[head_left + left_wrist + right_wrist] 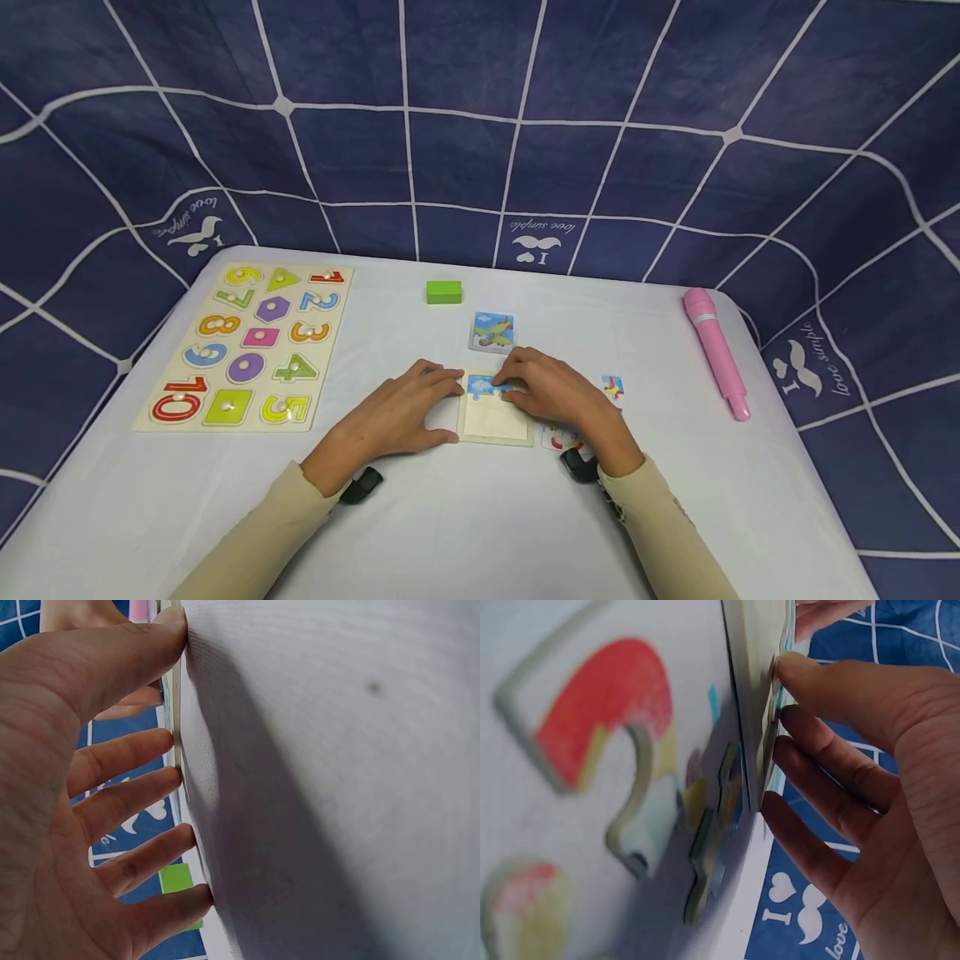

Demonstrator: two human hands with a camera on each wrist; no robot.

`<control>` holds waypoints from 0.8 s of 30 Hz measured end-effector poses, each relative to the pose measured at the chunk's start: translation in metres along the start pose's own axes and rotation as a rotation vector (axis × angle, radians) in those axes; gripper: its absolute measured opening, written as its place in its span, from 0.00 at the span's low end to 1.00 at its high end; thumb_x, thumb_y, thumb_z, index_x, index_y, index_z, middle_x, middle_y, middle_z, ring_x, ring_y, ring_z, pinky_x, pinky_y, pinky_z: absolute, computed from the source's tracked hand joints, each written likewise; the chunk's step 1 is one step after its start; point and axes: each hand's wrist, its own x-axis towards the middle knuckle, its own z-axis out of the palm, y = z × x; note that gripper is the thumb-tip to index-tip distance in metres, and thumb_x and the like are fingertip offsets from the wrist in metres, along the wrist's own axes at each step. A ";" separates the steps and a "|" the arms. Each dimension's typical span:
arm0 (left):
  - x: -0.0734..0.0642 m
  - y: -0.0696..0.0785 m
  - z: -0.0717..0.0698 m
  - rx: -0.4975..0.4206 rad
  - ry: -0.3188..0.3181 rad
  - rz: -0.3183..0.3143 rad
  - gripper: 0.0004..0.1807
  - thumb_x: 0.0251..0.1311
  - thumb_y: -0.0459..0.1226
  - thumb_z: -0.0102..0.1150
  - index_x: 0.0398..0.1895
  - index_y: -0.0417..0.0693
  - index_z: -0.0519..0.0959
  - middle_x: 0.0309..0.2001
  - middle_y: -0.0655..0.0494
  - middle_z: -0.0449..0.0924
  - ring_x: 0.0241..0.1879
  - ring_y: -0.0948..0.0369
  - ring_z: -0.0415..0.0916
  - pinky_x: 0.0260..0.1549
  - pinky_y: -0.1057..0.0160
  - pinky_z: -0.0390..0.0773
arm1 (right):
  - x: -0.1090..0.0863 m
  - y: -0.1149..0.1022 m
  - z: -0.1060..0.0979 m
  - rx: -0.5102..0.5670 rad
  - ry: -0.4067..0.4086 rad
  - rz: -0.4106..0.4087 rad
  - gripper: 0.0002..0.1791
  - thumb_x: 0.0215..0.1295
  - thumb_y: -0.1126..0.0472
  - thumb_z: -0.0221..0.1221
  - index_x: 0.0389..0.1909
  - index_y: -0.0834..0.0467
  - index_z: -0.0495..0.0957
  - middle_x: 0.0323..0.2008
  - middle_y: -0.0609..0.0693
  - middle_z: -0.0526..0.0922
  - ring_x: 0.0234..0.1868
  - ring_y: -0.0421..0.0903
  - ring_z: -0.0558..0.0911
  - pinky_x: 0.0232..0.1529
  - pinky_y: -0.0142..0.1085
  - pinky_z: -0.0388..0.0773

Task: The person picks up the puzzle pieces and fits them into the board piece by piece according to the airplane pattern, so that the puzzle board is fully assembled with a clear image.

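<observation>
A small square puzzle board (495, 423) lies in front of me, bare in its lower part. In its top left corner sits a blue sky-patterned puzzle piece (477, 385). My left hand (397, 412) rests along the board's left edge, with fairly straight fingers; the left wrist view shows its thumb (150, 646) against the board's edge. My right hand (553, 390) pinches another blue puzzle piece (504, 388) at the top of the board, mostly hidden by the fingers. Loose puzzle pieces, one with a red arc (641, 682), lie to the right, partly under the right wrist.
Behind the board stands a square block with an airplane picture (492, 331), and farther back a green block (444, 292). A number-and-shape board (251, 354) lies at left, a pink microphone-shaped toy (716, 354) at right. A blue checked cloth (465, 158) hangs behind the table.
</observation>
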 end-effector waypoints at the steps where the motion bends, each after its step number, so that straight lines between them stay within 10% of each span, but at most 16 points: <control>1: 0.000 0.000 0.000 0.002 -0.004 -0.004 0.36 0.58 0.56 0.80 0.68 0.55 0.82 0.77 0.57 0.73 0.73 0.54 0.67 0.52 0.41 0.84 | -0.001 0.000 0.000 0.003 -0.002 -0.001 0.13 0.70 0.59 0.73 0.54 0.53 0.91 0.51 0.44 0.84 0.55 0.43 0.82 0.58 0.43 0.82; 24: 0.001 0.002 0.002 0.028 0.015 -0.007 0.36 0.57 0.57 0.79 0.67 0.55 0.83 0.76 0.58 0.73 0.71 0.55 0.69 0.48 0.43 0.85 | -0.036 0.030 -0.021 0.066 0.073 0.096 0.16 0.71 0.60 0.72 0.58 0.53 0.88 0.55 0.44 0.84 0.59 0.43 0.81 0.64 0.47 0.79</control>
